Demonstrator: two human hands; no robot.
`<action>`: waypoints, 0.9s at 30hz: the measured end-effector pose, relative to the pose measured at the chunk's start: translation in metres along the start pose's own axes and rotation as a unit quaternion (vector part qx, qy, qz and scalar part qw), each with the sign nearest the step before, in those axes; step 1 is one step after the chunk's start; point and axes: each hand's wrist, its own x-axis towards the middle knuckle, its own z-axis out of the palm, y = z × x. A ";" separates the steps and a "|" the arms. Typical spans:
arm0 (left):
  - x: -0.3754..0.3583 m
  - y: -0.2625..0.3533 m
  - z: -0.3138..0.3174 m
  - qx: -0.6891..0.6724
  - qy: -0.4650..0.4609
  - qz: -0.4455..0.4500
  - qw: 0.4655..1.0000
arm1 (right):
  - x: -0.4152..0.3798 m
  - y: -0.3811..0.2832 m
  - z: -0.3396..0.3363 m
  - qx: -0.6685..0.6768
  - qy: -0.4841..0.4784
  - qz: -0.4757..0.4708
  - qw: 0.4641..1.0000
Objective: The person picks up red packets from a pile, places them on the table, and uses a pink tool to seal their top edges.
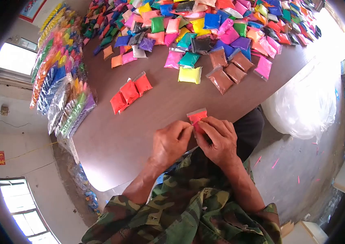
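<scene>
Near the front edge of the table, my right hand [220,140] pinches a small red packet [198,115] with a clear top edge. My left hand [171,140] is closed, its thumb and fingertips pressed together at the packet's left lower edge. Both sets of fingers partly cover the packet. Farther left on the tabletop, several red packets [130,92] lie side by side in a slanted row. Brown packets [224,80] form a small group beyond my right hand, beside a yellow packet [190,75].
A large heap of colourful packets [199,26] covers the far side of the brown table [160,97]. Long clear bags filled with coloured packets [65,97] stand along the left edge. A big translucent plastic bag [302,101] is at the right, above a floor with pink scraps [276,162].
</scene>
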 end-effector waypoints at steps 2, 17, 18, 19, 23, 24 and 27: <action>-0.003 -0.010 0.007 0.038 0.014 0.026 0.999 | 0.000 -0.001 -0.001 0.011 0.001 0.004 1.000; -0.006 -0.010 0.001 0.014 0.018 -0.062 0.998 | -0.001 0.000 -0.003 0.009 0.009 0.006 1.000; -0.004 -0.005 -0.003 0.010 0.015 -0.061 0.998 | -0.001 -0.001 -0.003 0.012 0.009 0.009 1.000; -0.007 -0.001 -0.003 -0.006 0.012 -0.056 0.998 | 0.000 0.000 -0.003 0.013 0.010 0.009 1.000; -0.018 -0.009 0.008 0.009 0.018 -0.002 1.000 | 0.001 0.000 -0.001 0.020 0.016 0.013 1.000; -0.015 -0.012 0.009 0.032 0.025 0.021 0.999 | 0.000 0.000 -0.002 0.021 0.017 0.014 1.000; -0.005 -0.013 0.000 0.049 0.028 -0.024 0.998 | 0.001 0.001 -0.002 0.026 0.017 0.002 1.000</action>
